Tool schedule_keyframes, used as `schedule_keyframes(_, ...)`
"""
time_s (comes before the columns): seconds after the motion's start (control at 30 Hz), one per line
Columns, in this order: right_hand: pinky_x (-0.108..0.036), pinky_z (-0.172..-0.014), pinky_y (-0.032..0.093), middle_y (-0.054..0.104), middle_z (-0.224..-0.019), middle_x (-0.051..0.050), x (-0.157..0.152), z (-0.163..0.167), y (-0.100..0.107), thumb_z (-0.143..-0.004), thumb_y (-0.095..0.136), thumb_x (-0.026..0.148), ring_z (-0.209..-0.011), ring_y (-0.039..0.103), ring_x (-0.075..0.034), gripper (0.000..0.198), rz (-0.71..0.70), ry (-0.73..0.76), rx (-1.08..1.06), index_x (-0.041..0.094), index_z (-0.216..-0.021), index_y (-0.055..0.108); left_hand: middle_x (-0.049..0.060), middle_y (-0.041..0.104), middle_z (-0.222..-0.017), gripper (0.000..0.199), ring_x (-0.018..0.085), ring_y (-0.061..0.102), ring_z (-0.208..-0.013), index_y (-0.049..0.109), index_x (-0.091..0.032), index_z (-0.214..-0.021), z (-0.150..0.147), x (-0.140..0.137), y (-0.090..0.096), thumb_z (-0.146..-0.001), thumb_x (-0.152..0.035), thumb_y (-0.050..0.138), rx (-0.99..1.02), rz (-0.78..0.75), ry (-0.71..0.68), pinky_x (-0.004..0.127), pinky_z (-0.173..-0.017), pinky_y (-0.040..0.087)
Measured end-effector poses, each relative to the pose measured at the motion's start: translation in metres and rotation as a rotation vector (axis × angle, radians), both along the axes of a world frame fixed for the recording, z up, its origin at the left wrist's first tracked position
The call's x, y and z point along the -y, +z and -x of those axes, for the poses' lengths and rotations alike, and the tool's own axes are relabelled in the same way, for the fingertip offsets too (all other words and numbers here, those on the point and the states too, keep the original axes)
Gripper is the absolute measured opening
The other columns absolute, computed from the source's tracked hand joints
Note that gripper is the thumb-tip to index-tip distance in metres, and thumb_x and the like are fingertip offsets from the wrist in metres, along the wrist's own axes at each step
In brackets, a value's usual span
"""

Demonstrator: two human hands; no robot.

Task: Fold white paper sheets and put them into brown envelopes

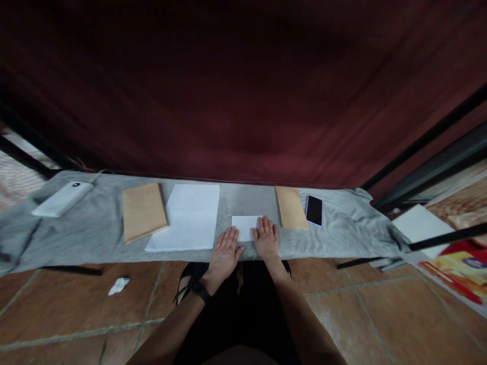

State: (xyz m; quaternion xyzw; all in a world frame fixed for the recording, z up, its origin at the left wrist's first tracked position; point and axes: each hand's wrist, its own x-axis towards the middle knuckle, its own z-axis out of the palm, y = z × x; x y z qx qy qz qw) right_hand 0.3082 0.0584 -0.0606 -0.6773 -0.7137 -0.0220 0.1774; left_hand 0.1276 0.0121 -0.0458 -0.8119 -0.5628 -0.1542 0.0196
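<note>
A small white sheet of paper, apparently folded point(244, 229), lies flat on the grey cloth in front of me. Over its left edge rests my left hand point(225, 249), palm down with the fingers stretched out. My right hand point(266, 240) lies flat on its right edge, fingers slightly spread. Neither hand grips anything. Just left of my left hand is a stack of large white paper point(192, 215). Beyond my right hand lies a narrow brown envelope point(291, 208).
A thick pile of brown envelopes point(143, 212) overlaps the white stack. Farther left is a white box-shaped device point(63, 199) with a cable. A phone point(314, 210) lies right of the narrow envelope. Dark red fabric point(243, 101) hangs behind the grey cloth point(342, 228), and black bars flank it.
</note>
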Motion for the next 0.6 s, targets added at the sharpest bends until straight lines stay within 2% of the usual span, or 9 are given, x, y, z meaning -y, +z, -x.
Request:
schedule_keyframes(0.23, -0.052, -0.119, 0.023, 0.04, -0.157, -0.016, 0.001, 0.001, 0.006, -0.104, 0.038, 0.04, -0.145, 0.036, -0.03, 0.056, 0.027, -0.005, -0.013, 0.012, -0.153, 0.038, 0.018, 0.038, -0.158, 0.062, 0.027, 0.029, -0.15, 0.039, -0.006, -0.15, 0.006, 0.006, 0.0, -0.1, -0.042, 0.037, -0.019, 0.0, -0.044, 0.047, -0.124, 0.026)
schedule_keyframes(0.6, -0.052, -0.119, 0.022, 0.035, -0.159, -0.015, 0.0, 0.001, 0.007, -0.104, 0.037, 0.04, -0.146, 0.035, -0.03, 0.057, 0.052, -0.007, -0.027, 0.012, -0.154, 0.036, 0.023, 0.034, -0.159, 0.071, 0.032, 0.025, -0.151, 0.036, -0.002, -0.15, 0.032, 0.014, -0.009, -0.094, -0.043, 0.049, -0.137, -0.043, -0.235, 0.051, -0.123, 0.025)
